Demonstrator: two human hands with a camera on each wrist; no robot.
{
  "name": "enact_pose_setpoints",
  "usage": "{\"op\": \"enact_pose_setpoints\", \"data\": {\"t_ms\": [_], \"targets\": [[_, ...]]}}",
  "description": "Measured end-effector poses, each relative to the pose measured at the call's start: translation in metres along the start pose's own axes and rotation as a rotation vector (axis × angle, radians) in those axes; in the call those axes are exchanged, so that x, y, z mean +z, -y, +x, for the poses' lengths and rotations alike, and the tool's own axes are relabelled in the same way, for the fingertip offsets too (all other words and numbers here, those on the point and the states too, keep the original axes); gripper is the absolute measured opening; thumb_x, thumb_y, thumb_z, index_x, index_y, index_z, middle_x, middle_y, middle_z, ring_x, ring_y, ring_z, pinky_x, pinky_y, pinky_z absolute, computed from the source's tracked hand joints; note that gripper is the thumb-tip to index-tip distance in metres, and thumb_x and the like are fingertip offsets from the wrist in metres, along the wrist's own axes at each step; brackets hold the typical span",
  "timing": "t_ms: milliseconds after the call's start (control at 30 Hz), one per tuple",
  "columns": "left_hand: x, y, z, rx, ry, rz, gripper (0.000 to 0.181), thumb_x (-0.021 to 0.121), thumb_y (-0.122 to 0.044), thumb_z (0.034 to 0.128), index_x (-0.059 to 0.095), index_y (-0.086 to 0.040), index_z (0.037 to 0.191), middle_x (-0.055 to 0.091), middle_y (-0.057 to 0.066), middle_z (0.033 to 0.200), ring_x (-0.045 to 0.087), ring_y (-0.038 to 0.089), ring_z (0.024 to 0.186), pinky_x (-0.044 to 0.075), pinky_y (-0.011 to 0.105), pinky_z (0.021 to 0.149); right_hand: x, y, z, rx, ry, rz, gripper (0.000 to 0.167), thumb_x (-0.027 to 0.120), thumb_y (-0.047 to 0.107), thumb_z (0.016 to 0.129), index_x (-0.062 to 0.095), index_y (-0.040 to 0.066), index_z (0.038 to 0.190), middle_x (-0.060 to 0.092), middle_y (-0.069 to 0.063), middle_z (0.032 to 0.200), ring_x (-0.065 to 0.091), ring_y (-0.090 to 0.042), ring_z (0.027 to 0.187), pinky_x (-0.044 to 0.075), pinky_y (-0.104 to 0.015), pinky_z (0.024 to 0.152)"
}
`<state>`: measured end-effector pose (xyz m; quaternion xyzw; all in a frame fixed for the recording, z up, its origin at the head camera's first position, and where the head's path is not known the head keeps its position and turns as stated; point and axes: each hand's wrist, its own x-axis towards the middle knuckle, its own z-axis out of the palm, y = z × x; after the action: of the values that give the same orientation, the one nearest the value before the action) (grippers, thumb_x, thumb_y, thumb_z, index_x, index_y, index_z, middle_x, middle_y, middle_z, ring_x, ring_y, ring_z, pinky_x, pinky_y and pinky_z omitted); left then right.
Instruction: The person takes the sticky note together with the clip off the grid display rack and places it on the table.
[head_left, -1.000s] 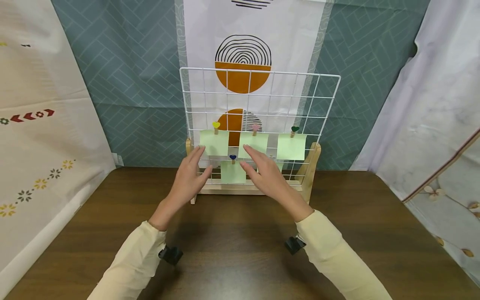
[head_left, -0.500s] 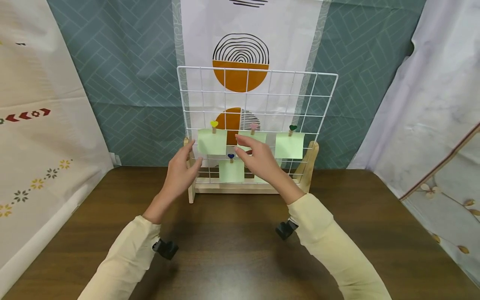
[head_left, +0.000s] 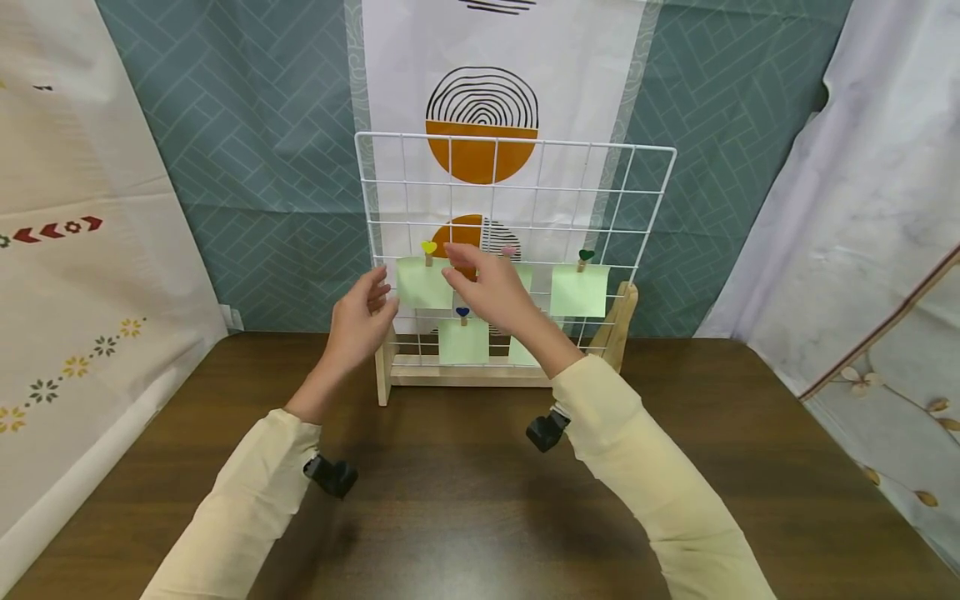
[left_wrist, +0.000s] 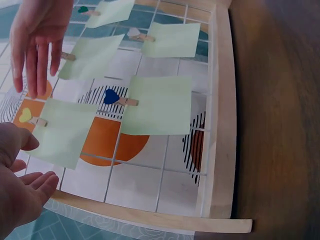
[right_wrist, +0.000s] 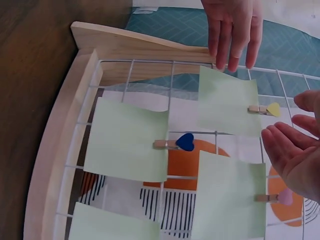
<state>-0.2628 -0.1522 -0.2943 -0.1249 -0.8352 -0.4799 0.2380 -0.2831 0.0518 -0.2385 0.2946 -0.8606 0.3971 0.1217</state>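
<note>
Green notes hang by heart-topped wooden clips on a white wire grid (head_left: pixel 491 185). The upper-left note (head_left: pixel 422 285) has a yellow heart clip (head_left: pixel 429 248); my left hand (head_left: pixel 357 321) is beside its left edge, fingers loosely bent, holding nothing. My right hand (head_left: pixel 491 287) hovers by that note's right side, in front of the note with the pink clip (head_left: pixel 509 251), its fingers extended and holding nothing. Below is a note (head_left: pixel 463 342) with a blue heart clip (right_wrist: pixel 185 142). The left wrist view shows both hands (left_wrist: pixel 22 182) near the yellow clip (left_wrist: pixel 25 115).
A wooden stand (head_left: pixel 480 377) holds the grid upright on the brown table (head_left: pixel 450 500). Another note (head_left: pixel 579 292) with a dark green clip (head_left: pixel 585 255) hangs at the right; one more, partly behind my right forearm, hangs lower. Patterned cloths (head_left: pixel 262 167) surround the table.
My right hand has moved left and up, from the middle note toward the yellow-clipped one. My left hand has shifted slightly left and up, its fingers bending more. The notes still hang on the grid.
</note>
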Motion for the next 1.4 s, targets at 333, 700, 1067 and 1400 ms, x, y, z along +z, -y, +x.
{"op": "enact_pose_setpoints", "data": {"t_ms": [333,700,1067,1400], "targets": [[-0.001,-0.011,0.014,-0.068,0.022,0.032,0.048,0.052,-0.003,0.0938,0.042,0.005,0.14,0.049,0.025,0.138,0.054,0.036,0.12,0.044,0.042,0.098,-0.002,0.01,0.022,0.014,0.039,-0.088,0.039,0.056,0.017,0.099,0.054,0.005,0.136,0.06,-0.009,0.13,0.058,-0.02,0.117,0.045,-0.033,0.095],[0.001,-0.015,0.022,-0.11,0.007,0.046,0.037,0.052,-0.006,0.0946,0.05,0.011,0.127,0.057,0.027,0.126,0.058,0.037,0.113,0.047,0.043,0.094,-0.003,0.02,0.039,0.031,0.132,-0.191,0.04,0.053,0.015,0.099,0.052,-0.001,0.136,0.059,-0.013,0.13,0.058,-0.021,0.117,0.045,-0.031,0.096],[0.0,-0.016,0.029,-0.144,0.027,0.074,0.034,0.05,-0.005,0.0941,0.057,0.011,0.123,0.062,0.027,0.117,0.06,0.036,0.109,0.048,0.044,0.091,0.0,0.021,0.049,0.074,0.114,-0.217,0.034,0.05,0.012,0.1,0.058,-0.001,0.131,0.062,-0.012,0.126,0.057,-0.022,0.116,0.045,-0.028,0.094],[0.002,-0.016,0.034,-0.169,-0.013,0.091,0.03,0.051,-0.003,0.0936,0.061,0.01,0.119,0.065,0.025,0.105,0.061,0.035,0.098,0.049,0.041,0.079,0.001,0.022,0.055,0.113,0.082,-0.273,0.029,0.054,0.017,0.1,0.066,0.006,0.124,0.066,-0.005,0.121,0.058,-0.019,0.114,0.045,-0.028,0.093]]}}
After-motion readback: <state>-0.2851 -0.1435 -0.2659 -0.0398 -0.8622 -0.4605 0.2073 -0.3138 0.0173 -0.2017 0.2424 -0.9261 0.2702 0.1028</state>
